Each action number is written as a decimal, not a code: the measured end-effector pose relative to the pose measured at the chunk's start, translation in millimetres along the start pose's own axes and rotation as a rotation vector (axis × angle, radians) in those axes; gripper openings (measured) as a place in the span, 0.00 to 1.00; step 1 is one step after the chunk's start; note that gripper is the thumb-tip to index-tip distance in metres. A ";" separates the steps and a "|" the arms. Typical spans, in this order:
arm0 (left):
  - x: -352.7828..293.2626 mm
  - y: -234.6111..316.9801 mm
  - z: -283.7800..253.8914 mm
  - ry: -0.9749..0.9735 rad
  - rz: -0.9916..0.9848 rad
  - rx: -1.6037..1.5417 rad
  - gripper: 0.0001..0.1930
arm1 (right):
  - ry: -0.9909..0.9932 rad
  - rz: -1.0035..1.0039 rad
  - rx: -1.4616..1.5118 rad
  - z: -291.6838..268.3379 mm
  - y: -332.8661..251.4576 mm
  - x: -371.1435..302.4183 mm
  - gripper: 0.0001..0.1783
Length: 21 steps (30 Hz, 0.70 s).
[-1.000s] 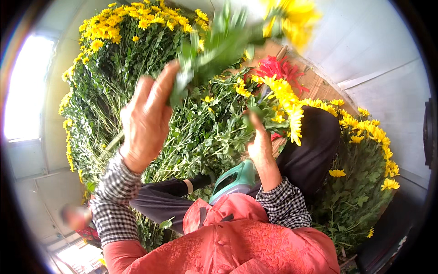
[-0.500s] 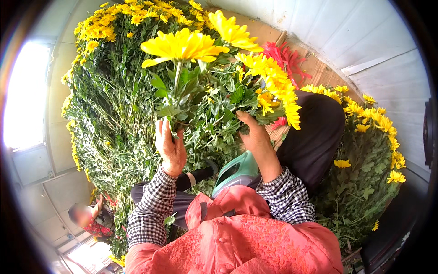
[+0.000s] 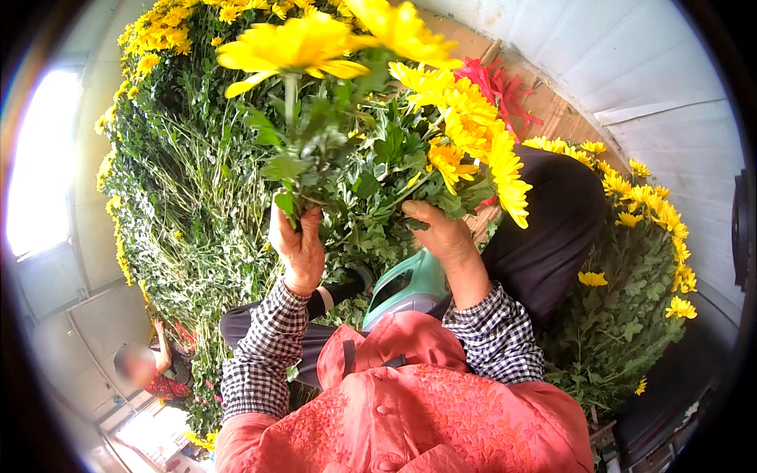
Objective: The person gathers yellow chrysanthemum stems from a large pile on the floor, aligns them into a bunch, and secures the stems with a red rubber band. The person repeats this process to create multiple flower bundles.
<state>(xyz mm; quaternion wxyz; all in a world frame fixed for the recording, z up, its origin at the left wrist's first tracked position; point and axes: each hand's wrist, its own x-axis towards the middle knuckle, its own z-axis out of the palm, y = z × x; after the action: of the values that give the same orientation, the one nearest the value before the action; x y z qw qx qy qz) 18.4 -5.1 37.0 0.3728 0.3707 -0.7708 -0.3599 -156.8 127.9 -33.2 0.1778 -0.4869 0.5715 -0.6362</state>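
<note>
While both hands are up in front of the chest, each is busy with flowers. Left hand [image 3: 298, 251]: thumb and fingers drawn close about the lower stem of a large yellow, many-petalled flower with soft green leaves [image 3: 284, 49]; a second big yellow bloom [image 3: 406, 35] leans beside it, probably in the same grasp. Right hand [image 3: 445, 239]: thumb laid across the leafy stems of a cluster of bright yellow daisy-like flowers [image 3: 469, 120]; fingers hidden beneath, seemingly curled round, how tightly I cannot tell.

Handling, by judgement: light; stems fairly stiff but liable to snap, leaves limp, petals easily bruised. Slipperiness not evident. Best hold low on the stem, thumb against fingers, clear of the petals.

Position: left flower's head stands well beyond the fingertips; cluster's heads fan out ahead and to the right of the right thumb. A gap lies between the hands. Beneath and leftward, a broad heap of green leafy stems [image 3: 213, 189]. Nearer in, between the hands, a teal moulded-plastic object with a dark opening [image 3: 426, 272]. Beyond the cluster, thin red strips [image 3: 501, 98].
</note>
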 end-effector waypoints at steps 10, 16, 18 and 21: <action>5.3 12.7 8.2 -0.031 0.121 0.087 0.12 | 0.042 -0.077 -0.211 -3.2 4.4 -1.2 0.27; 9.1 0.9 7.3 0.094 0.268 0.173 0.18 | 0.063 -0.001 -0.130 1.4 2.1 0.1 0.26; 14.6 -0.1 0.7 0.133 0.383 0.354 0.20 | 0.062 0.033 -0.102 1.8 -1.2 -0.6 0.27; 13.6 3.3 -5.1 0.032 0.436 0.564 0.27 | 0.044 0.059 -0.075 3.8 2.6 -1.8 0.31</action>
<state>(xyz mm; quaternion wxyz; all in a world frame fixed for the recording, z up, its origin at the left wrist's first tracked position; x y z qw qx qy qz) 15.6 -16.4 46.3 0.3360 0.2914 -0.8948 -0.0392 -153.7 126.5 -36.8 0.1656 -0.4621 0.6129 -0.6192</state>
